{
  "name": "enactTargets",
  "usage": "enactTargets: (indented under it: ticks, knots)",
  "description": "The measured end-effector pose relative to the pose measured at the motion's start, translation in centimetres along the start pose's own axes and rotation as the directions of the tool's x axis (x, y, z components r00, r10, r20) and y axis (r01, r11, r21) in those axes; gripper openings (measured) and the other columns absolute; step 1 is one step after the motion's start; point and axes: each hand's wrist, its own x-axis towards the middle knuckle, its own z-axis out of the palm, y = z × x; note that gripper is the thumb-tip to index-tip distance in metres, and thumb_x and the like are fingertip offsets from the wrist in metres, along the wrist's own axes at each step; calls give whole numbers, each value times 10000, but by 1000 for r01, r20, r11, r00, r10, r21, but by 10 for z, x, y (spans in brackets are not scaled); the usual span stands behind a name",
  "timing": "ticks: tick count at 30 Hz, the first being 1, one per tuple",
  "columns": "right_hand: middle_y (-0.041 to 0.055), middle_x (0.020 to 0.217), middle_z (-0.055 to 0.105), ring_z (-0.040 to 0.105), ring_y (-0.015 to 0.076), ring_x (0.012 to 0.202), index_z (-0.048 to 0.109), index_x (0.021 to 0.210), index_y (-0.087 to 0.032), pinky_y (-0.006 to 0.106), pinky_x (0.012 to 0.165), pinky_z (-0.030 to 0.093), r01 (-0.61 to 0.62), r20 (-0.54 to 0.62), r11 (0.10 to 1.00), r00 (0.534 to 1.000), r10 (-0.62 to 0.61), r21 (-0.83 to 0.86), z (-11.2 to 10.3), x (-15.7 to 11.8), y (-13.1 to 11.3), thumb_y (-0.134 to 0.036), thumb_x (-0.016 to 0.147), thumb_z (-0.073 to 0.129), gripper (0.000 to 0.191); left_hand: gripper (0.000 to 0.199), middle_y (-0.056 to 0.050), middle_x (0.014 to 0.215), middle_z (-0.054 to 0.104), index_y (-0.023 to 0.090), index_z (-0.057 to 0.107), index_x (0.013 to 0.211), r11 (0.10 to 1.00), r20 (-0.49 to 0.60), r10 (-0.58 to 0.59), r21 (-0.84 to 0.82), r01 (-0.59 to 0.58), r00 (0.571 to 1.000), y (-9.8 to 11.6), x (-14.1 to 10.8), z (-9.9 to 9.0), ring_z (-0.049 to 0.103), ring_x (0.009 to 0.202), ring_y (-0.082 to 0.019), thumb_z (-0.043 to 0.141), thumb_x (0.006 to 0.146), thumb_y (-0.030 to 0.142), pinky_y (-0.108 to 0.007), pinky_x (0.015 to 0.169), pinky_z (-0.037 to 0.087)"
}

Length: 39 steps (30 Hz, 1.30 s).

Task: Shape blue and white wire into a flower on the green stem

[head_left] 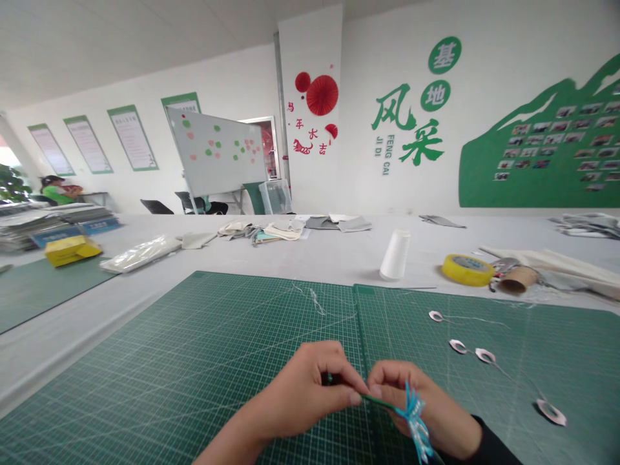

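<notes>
Over the green cutting mat, my left hand (312,391) pinches the end of a thin green stem (380,402) between thumb and fingertips. My right hand (436,410) closes around the same stem, its fingertips touching those of the left. From the stem's other end hangs a bunch of narrow light-blue strips (415,420), like a craft flower, in front of the right palm. Right of my hands, several small pale-pink oval rings lie on the mat, among them one ring (551,412) near the edge and another ring (436,316) farther back, with thin strands attached.
Two cutting mats (194,349) meet under my hands. Behind them stand a white thread cone (396,255), a yellow tape roll (467,270) and a cardboard tube (519,279). Fabric pieces (285,229) lie farther back. A yellow packet (72,250) is at left; a person (61,190) sits beyond.
</notes>
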Motion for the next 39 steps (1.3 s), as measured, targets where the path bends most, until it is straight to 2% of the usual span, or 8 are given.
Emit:
enactTargets:
  ticks: [9, 14, 17, 19, 22, 27, 32, 39]
  knots:
    - [-155, 362, 282, 163, 28, 299, 488, 706, -215, 172, 319, 175, -49, -46, 980, 997, 59, 193, 18, -1, 2, -588, 651, 660, 415, 174, 33, 690, 470, 238, 752, 830, 982, -113, -110, -168, 91, 987, -8, 5, 1, 457, 674, -115, 639, 749, 133, -252, 641, 359]
    - [-126, 344, 359, 231, 39, 287, 558, 736, -188, 190, 343, 187, 48, -120, 998, 992, -44, 29, 23, 2, 8, -561, 742, 604, 375, 153, 27, 712, 491, 204, 740, 831, 964, -193, -207, -210, 166, 959, -13, 6, 0, 461, 681, -121, 635, 741, 140, -263, 670, 373]
    - [-71, 444, 485, 387, 70, 372, 630, 756, -178, 206, 403, 277, 141, -203, 976, 964, -173, -164, 23, -1, 8, -474, 791, 612, 298, 152, 16, 727, 510, 185, 738, 840, 972, -243, -221, -138, 192, 945, -14, 7, 0, 486, 708, -135, 629, 743, 143, -273, 690, 380]
    - [-36, 563, 580, 507, 106, 478, 663, 807, -203, 227, 484, 366, 240, -206, 864, 910, -359, -442, 23, -5, 8, -374, 851, 568, 201, 154, 9, 725, 523, 183, 740, 836, 977, -275, -212, -60, 203, 938, -14, 7, 1, 502, 722, -146, 618, 749, 143, -285, 709, 385]
    - [-5, 713, 684, 635, 144, 617, 671, 905, -230, 247, 591, 455, 349, -57, 497, 771, -634, -795, 24, -12, 10, -233, 897, 497, 174, 166, 1, 717, 542, 181, 742, 833, 973, -300, -209, 34, 229, 931, -13, 7, 2, 523, 732, -158, 604, 754, 135, -296, 726, 395]
    - [20, 654, 673, 638, 180, 560, 666, 900, -197, 289, 539, 471, 299, 106, 92, 585, -804, -950, 25, -18, 9, -169, 879, 525, 145, 179, -4, 732, 544, 197, 744, 843, 960, -303, -188, 143, 239, 934, -13, 7, 4, 546, 719, -159, 590, 769, 140, -290, 696, 415]
    - [45, 676, 679, 632, 195, 579, 673, 906, -170, 311, 554, 468, 263, 153, -20, 500, -852, -965, 23, -19, 1, -145, 860, 554, 130, 231, -1, 770, 565, 263, 743, 883, 933, -227, -80, 326, 153, 971, -14, 4, 7, 558, 757, -159, 569, 805, 132, -282, 697, 411]
    - [33, 617, 632, 594, 172, 527, 661, 803, -173, 286, 518, 430, 271, 57, 99, 513, -856, -958, 20, -17, -6, -175, 875, 517, 161, 265, 3, 766, 575, 267, 745, 901, 897, -78, 4, 441, 31, 997, -8, 0, 8, 555, 728, -140, 540, 837, 112, -248, 642, 406]
